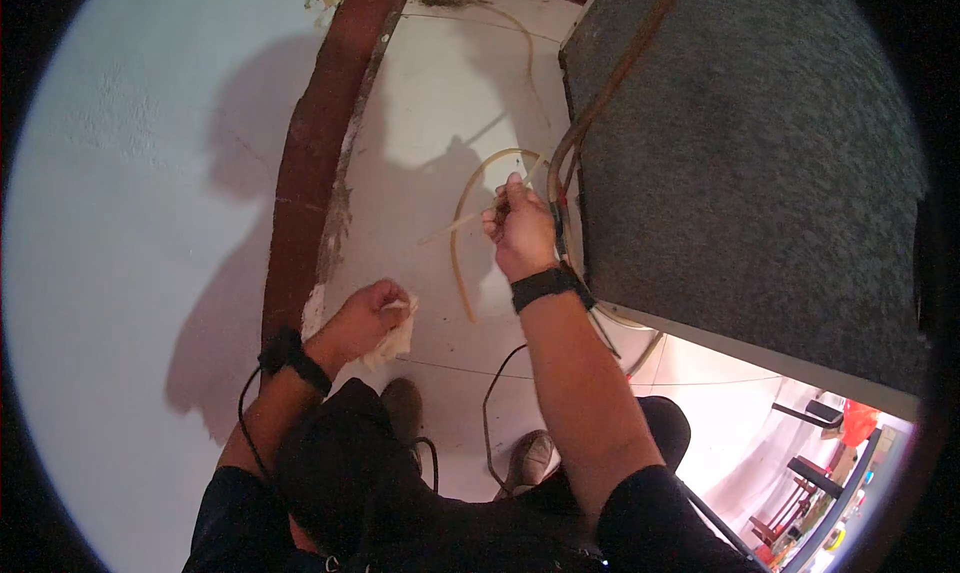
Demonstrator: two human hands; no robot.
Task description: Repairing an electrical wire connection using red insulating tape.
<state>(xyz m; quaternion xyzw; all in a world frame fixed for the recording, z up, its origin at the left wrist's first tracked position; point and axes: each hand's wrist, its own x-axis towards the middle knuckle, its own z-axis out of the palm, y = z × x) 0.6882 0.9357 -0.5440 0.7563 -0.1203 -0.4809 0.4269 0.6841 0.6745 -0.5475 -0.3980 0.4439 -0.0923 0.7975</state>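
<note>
My right hand (pixel 525 235) is closed, its fingers pinched round a thin, pale, see-through strip (pixel 450 230) that sticks out on both sides of the grip. Whether it is a tube or a flat strip I cannot tell. Lower and to the left, my left hand (pixel 372 321) is closed on a crumpled cream cloth or tissue (pixel 394 341), which hangs below the fingers. Between and beyond the hands, a curved beige hose (pixel 457 269) lies on the floor, its free end pointing toward me. Its other end passes behind my right hand.
A large grey speckled panel (pixel 740 163) stands on the right, with a brown hose (pixel 622 81) along its edge. To the left runs a dark red baseboard (pixel 300 188) below a white wall (pixel 130 223). A black cable (pixel 487 413) hangs near my shoes (pixel 528 461). Stools (pixel 815 473) are at lower right.
</note>
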